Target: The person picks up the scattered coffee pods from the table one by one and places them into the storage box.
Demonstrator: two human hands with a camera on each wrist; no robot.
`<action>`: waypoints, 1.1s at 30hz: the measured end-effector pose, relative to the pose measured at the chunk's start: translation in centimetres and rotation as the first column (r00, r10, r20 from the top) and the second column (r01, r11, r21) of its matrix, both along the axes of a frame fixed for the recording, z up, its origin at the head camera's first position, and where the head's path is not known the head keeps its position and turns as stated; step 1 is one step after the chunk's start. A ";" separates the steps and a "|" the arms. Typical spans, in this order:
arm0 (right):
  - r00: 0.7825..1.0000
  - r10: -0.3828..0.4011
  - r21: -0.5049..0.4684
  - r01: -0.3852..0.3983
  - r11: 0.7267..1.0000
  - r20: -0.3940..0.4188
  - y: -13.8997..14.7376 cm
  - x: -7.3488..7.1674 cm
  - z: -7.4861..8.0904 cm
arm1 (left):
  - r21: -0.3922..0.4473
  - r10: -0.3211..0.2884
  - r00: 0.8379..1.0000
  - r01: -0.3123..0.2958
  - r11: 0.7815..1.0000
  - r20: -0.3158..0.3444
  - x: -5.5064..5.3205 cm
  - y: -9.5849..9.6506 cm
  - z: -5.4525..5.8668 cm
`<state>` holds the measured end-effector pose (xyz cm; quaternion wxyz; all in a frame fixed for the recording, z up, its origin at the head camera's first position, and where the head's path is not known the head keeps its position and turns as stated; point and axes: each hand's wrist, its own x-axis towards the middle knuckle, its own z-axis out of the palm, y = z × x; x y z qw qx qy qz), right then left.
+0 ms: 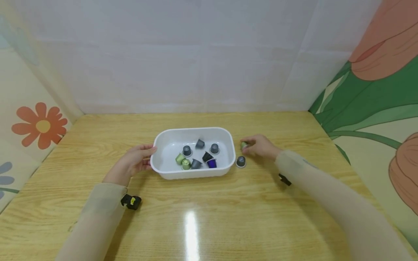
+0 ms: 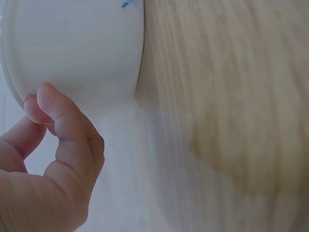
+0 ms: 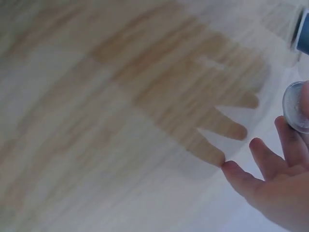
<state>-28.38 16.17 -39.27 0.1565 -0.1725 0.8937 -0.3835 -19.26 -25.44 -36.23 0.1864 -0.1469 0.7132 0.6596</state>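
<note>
My left hand (image 1: 135,162) grips the left end of a white plastic basin (image 1: 192,174), thumb at the rim and fingers against the outside. In the left wrist view, fingertips touch the basin's outer wall (image 2: 77,43). Several coffee capsules lie inside: green ones (image 1: 185,164), grey ones (image 1: 187,150), a black one (image 1: 207,156) and a dark purple one (image 1: 212,164). Just right of the basin, my right hand (image 1: 262,146) pinches a green coffee capsule (image 1: 244,145); its silver lid (image 3: 292,106) faces the right wrist camera, while the fingers partly cover the capsule.
A dark grey capsule (image 1: 241,161) stands on the wooden table (image 1: 228,217), close to the basin's right end and my right hand. White cloth (image 1: 196,72) hangs behind the table's far edge. Flower-printed panels (image 1: 375,119) flank both sides.
</note>
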 end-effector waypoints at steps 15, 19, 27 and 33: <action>0.995 -0.073 -0.088 0.079 0.993 0.067 0.4 1.6 2.9 | 0.002 -0.004 1.000 0.004 1.000 -0.016 0.0 0.0 -0.1; 0.991 -0.075 -0.166 0.093 0.982 0.112 0.3 2.0 3.5 | -0.001 -0.003 1.000 0.003 1.000 -0.014 0.0 0.0 0.0; 0.988 -0.074 -0.246 0.106 0.963 0.139 -0.6 2.6 4.5 | -0.004 -0.001 1.000 0.001 1.000 -0.013 0.0 0.0 -0.1; 0.982 -0.087 -0.297 0.135 0.945 0.169 -1.7 3.1 5.3 | -0.006 0.002 1.000 -0.002 1.000 -0.004 0.0 0.0 0.0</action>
